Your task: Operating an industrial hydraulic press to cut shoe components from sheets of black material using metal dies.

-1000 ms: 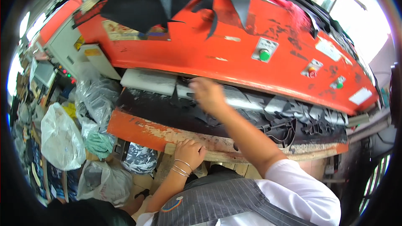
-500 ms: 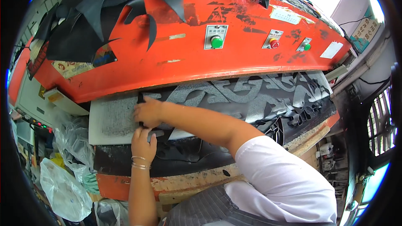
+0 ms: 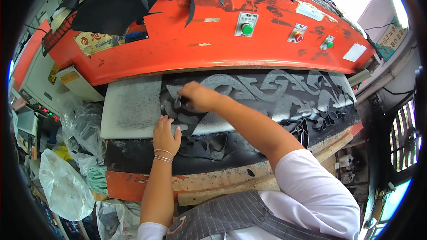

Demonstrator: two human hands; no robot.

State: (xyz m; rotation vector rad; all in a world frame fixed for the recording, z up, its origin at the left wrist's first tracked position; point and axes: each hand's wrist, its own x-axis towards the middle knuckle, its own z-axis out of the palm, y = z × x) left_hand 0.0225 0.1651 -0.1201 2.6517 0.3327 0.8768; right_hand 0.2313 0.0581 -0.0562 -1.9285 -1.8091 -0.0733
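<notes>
A dark leather-like sheet (image 3: 262, 80) full of cut-out shapes lies over a whitish cutting board (image 3: 133, 106), whose left part shows bare. Over the sheet's left portion, my right hand (image 3: 198, 96) is closed, its fingers curled down around something dark that they mostly hide. My left hand (image 3: 166, 135) rests lower and to the left, fingers stretched out, at the sheet's left edge where it meets the board. Beside its thumb lies a grey strip-like piece (image 3: 180, 128). Loose dark scraps (image 3: 204, 146) hang at the board's front edge.
A red press beam (image 3: 169, 58) spans behind the board, with a green button (image 3: 246, 28) and a red button (image 3: 299, 37). Black sheets (image 3: 106, 13) drape over its top left. Plastic bags (image 3: 66, 186) stand at the left. A wooden rail (image 3: 227, 191) runs along the front.
My right hand has moved right, away from my left hand and the sheet's left edge. My left hand's fingers are now spread flatter. The view has shifted, showing the press higher up.
</notes>
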